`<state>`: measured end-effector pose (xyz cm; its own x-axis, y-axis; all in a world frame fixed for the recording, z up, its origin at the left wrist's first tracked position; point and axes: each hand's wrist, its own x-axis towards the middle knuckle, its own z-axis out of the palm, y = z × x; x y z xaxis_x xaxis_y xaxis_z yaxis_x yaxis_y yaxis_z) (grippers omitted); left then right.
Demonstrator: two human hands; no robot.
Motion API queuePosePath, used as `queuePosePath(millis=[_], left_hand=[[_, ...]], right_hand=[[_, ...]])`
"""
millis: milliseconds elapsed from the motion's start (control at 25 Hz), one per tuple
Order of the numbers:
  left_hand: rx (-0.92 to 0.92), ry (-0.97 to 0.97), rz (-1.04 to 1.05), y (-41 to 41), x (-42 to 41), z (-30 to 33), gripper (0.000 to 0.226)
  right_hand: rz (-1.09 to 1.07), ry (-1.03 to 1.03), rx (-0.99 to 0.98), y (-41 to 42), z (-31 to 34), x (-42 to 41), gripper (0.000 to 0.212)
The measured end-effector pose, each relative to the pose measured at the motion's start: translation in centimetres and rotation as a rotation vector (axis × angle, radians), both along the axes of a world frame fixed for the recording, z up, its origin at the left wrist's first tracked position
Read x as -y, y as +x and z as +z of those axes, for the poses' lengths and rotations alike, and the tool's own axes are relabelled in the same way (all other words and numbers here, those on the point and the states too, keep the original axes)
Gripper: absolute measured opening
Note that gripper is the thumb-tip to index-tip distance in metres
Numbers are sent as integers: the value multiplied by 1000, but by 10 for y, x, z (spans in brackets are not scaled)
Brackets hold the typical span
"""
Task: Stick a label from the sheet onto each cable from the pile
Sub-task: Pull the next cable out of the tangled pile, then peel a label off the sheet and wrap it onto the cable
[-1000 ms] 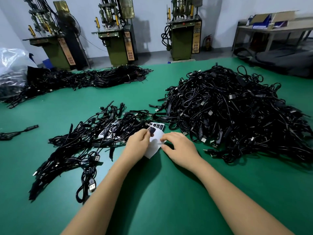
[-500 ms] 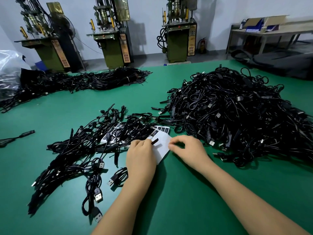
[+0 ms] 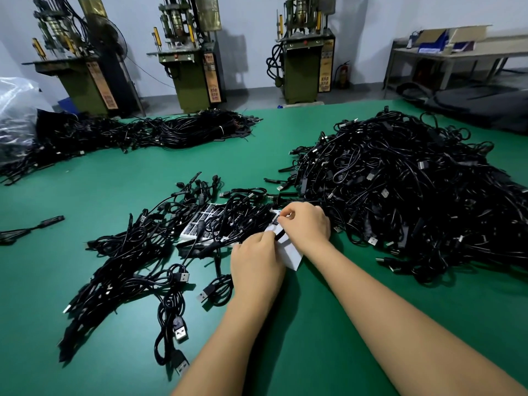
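Label sheet (image 3: 288,248), white and mostly peeled bare at its near end, lies on the green desk (image 3: 328,332) directly between the person's two hands, its long axis running from the near right corner away and leftward toward the printed labels that remain at its far end. A thin black cable (image 3: 278,235) crosses the sheet roughly at right angles to that axis, reaching out from the left hand (image 3: 257,267), whose fingers are curled and appear to pinch the cable against the sheet's left edge. The right hand (image 3: 307,224) lies over the far end of the sheet, fingertips bent together at the row of dark labels, seemingly pinching one free; whether a label is already lifted is too small to tell. The right hand is thus the nearer to the remaining labels, and the left the nearer to the cable, so the coming move looks to be a short carry from the sheet's far end back and leftward onto the cable. Left of the hands spreads a looser heap of black cables (image 3: 128,267), with a second sheet of printed labels (image 3: 200,224) half buried in it. To the right rises the large tangled pile (image 3: 400,195), its near edge just beside the right hand. Beyond the desk stand three green machines (image 3: 197,72).
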<state>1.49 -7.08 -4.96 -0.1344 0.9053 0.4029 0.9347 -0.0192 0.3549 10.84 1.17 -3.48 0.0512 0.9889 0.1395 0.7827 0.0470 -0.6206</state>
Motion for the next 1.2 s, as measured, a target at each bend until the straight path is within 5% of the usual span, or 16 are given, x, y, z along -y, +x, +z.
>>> queuePosePath(millis=[1200], left_hand=[[-22,-18,18,0,-2,-4,9]], right_hand=[[-65,-214,-16,-11,22,-10,22]])
